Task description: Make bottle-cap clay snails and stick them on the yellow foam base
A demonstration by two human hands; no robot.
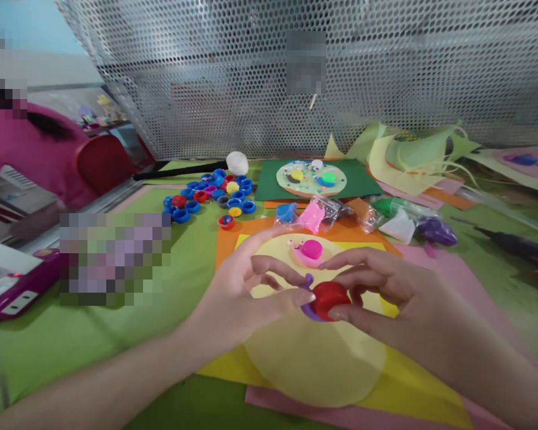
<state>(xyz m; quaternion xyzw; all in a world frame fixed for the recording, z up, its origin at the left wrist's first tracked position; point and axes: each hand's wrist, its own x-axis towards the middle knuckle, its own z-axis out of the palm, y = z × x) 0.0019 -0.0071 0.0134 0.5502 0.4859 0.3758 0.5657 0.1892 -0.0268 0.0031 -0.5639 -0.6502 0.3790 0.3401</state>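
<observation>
Over the cream paper circle (314, 364), my two hands hold a small snail-like piece between them. Its body is a strip of purple clay (314, 313) with a knobbed stalk, and a red bottle cap (330, 297) sits against it like a shell. My left hand (237, 292) pinches the purple clay with thumb and index finger. The fingers and thumb of my right hand (399, 298) close round the red cap. Just beyond lies a pink snail (312, 249) with a magenta cap shell, on the circle's upper part. Beneath the circle is a yellow sheet (226, 364).
Several bottle caps (190, 207) are heaped at back left, near a white ball (237, 163). Behind the clay packets (312, 216) lies a decorated circle on green card (269, 179). A dark glue gun (515, 245) rests right. A person in pink (36, 149) is at far left.
</observation>
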